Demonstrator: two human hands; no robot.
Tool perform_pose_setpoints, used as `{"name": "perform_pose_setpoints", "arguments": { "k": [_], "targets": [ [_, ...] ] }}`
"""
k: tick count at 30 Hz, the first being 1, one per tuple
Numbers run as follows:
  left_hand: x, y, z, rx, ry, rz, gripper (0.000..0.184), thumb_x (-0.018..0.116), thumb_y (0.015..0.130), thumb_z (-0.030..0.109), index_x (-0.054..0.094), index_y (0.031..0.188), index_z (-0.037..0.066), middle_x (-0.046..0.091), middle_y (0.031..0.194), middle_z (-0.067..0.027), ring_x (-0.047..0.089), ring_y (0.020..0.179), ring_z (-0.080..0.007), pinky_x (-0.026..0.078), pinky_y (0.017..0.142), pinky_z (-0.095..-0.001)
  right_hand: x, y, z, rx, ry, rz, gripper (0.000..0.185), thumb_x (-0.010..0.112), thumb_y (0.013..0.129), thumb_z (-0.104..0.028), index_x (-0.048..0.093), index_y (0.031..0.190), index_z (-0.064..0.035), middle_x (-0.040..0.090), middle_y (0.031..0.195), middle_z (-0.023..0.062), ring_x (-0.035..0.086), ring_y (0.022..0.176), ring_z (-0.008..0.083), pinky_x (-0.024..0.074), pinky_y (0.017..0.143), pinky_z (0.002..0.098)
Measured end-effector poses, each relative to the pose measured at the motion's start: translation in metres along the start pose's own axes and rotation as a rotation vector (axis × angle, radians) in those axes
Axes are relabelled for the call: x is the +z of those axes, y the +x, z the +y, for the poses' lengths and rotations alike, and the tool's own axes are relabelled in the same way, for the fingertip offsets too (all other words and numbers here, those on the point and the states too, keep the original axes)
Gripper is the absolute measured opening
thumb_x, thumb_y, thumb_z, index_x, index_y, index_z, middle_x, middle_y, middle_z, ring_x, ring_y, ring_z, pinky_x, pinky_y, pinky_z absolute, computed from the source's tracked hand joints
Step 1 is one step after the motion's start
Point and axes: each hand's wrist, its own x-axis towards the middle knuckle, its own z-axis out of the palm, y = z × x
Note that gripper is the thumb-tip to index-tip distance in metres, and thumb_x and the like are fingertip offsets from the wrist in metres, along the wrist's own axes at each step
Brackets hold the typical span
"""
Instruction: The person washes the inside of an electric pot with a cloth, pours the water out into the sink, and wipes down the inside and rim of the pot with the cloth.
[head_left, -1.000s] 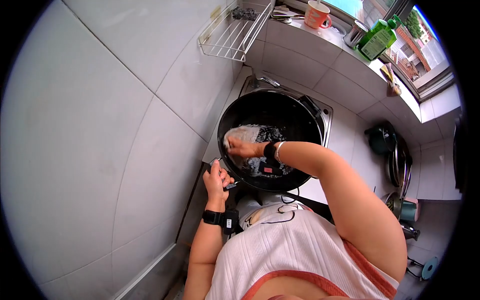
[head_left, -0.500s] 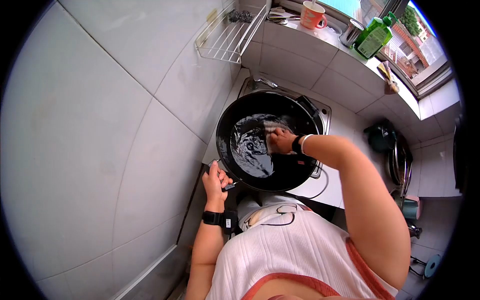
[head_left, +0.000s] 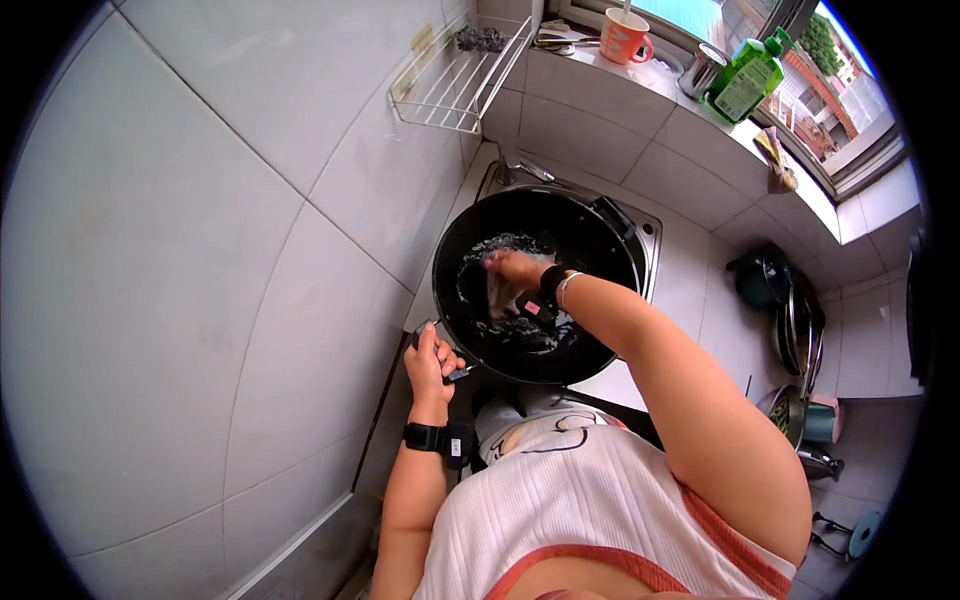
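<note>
A big, deep black pot [head_left: 590, 225] stands over the sink, with rippling water in its bottom. My left hand [head_left: 430, 362] is closed around the pot's near-left handle [head_left: 457, 374]. Inside the pot, my right hand [head_left: 515, 266] presses a wet, light brownish cloth [head_left: 502, 300] against the left part of the bottom. The fingertips are partly blurred. A dark wrist device with a red label [head_left: 533, 308] hangs below my right wrist. On the far right of the rim, the second handle [head_left: 613, 217] is free.
Behind the pot is a faucet [head_left: 528, 168] at the metal sink's edge [head_left: 652, 240]. A wire rack [head_left: 455, 95] hangs on the left wall. The windowsill bears an orange mug [head_left: 624, 38], a metal cup [head_left: 705, 70] and a green bottle [head_left: 745, 82]. Pans [head_left: 795, 320] stand at right.
My right hand has swept the cloth leftward across the pot's bottom, and the water has shifted. My left hand has stayed on the handle.
</note>
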Motion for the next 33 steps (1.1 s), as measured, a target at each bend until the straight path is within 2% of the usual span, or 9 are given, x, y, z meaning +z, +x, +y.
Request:
{"name": "perform_pose_setpoints", "arguments": {
  "k": [2, 6, 8, 10, 12, 13, 17, 26, 33],
  "targets": [
    [-0.001, -0.001, -0.001, 0.005, -0.008, 0.007, 0.031, 0.051, 0.086, 0.028, 0.039, 0.063, 0.011, 0.035, 0.049, 0.0012, 0.03, 0.035, -0.0092, 0.038, 0.042, -0.0286, -0.011, 0.022, 0.009, -0.435, 0.296, 0.246, 0.012, 0.048, 0.089, -0.022, 0.051, 0.095, -0.0122, 0.053, 0.081, 0.0009, 0.051, 0.077, 0.0162, 0.0414, 0.073, 0.0346],
    [0.0, -0.002, 0.001, 0.005, -0.02, 0.003, 0.031, 0.05, 0.086, 0.027, 0.038, 0.062, 0.011, 0.036, 0.048, 0.0004, 0.032, 0.034, -0.0094, 0.04, 0.04, -0.0287, -0.014, -0.022, -0.03, -0.453, 0.723, 0.495, 0.009, 0.05, 0.088, -0.017, 0.054, 0.09, -0.0093, 0.055, 0.08, -0.0012, 0.051, 0.073, 0.0107, 0.0408, 0.063, 0.0304],
    [0.003, -0.004, 0.004, 0.007, -0.014, 0.004, 0.032, 0.05, 0.086, 0.027, 0.038, 0.062, 0.011, 0.036, 0.048, 0.0005, 0.031, 0.034, -0.0094, 0.04, 0.041, -0.0287, -0.015, -0.025, -0.036, -0.688, 0.638, 0.771, 0.01, 0.053, 0.084, -0.013, 0.057, 0.093, -0.0084, 0.055, 0.083, -0.0006, 0.051, 0.076, 0.0113, 0.0432, 0.062, 0.0287],
    [0.003, -0.003, 0.004, 0.011, -0.009, 0.006, 0.032, 0.05, 0.086, 0.027, 0.038, 0.061, 0.011, 0.036, 0.048, 0.0006, 0.031, 0.034, -0.0094, 0.04, 0.041, -0.0288, -0.022, -0.014, -0.032, -0.647, 0.526, 0.884, 0.016, 0.053, 0.081, -0.007, 0.058, 0.096, -0.0076, 0.058, 0.087, 0.0056, 0.055, 0.079, 0.0193, 0.0447, 0.067, 0.0314],
    [0.003, -0.002, 0.004, 0.008, -0.007, 0.002, 0.032, 0.05, 0.086, 0.027, 0.038, 0.061, 0.011, 0.036, 0.048, 0.0006, 0.031, 0.034, -0.0093, 0.04, 0.041, -0.0289, -0.025, -0.008, -0.028, -0.74, -0.04, 1.316, 0.021, 0.051, 0.079, -0.003, 0.057, 0.099, -0.0043, 0.058, 0.093, 0.0135, 0.056, 0.086, 0.0295, 0.0441, 0.073, 0.0355],
    [0.002, -0.002, 0.004, 0.008, -0.008, 0.006, 0.032, 0.05, 0.086, 0.027, 0.038, 0.061, 0.011, 0.036, 0.048, 0.0006, 0.031, 0.034, -0.0093, 0.04, 0.041, -0.0289, -0.027, -0.006, -0.027, -0.741, -0.082, 1.313, 0.024, 0.049, 0.078, -0.002, 0.056, 0.101, -0.003, 0.056, 0.097, 0.0184, 0.052, 0.093, 0.0362, 0.0423, 0.079, 0.0378],
    [-0.002, 0.002, 0.001, -0.004, 0.008, -0.01, 0.031, 0.049, 0.086, 0.025, 0.038, 0.061, 0.011, 0.036, 0.049, 0.0008, 0.031, 0.034, -0.0092, 0.04, 0.041, -0.0291, -0.029, 0.01, -0.025, -0.833, -0.17, 1.368, 0.024, 0.048, 0.079, -0.001, 0.056, 0.102, -0.0039, 0.056, 0.099, 0.0189, 0.052, 0.094, 0.0359, 0.0426, 0.081, 0.0358],
    [0.009, 0.001, 0.008, -0.006, 0.017, -0.025, 0.03, 0.05, 0.086, 0.026, 0.038, 0.062, 0.011, 0.034, 0.048, 0.0013, 0.03, 0.035, -0.0091, 0.039, 0.042, -0.029, 0.02, 0.028, -0.037, -0.973, -0.082, 0.603, 0.033, 0.045, 0.076, 0.004, 0.056, 0.107, -0.0012, 0.059, 0.104, 0.0107, 0.053, 0.102, 0.0198, 0.0379, 0.09, 0.0267],
    [0.008, -0.001, 0.006, 0.018, 0.021, 0.015, 0.032, 0.05, 0.086, 0.033, 0.039, 0.065, 0.011, 0.035, 0.049, 0.0011, 0.032, 0.035, -0.0098, 0.038, 0.041, -0.0281, 0.06, -0.034, -0.036, -0.958, -0.173, -0.042, 0.036, 0.044, 0.075, 0.003, 0.053, 0.11, -0.0005, 0.059, 0.102, 0.0116, 0.052, 0.099, 0.0183, 0.0376, 0.09, 0.0271]
  ]
}}
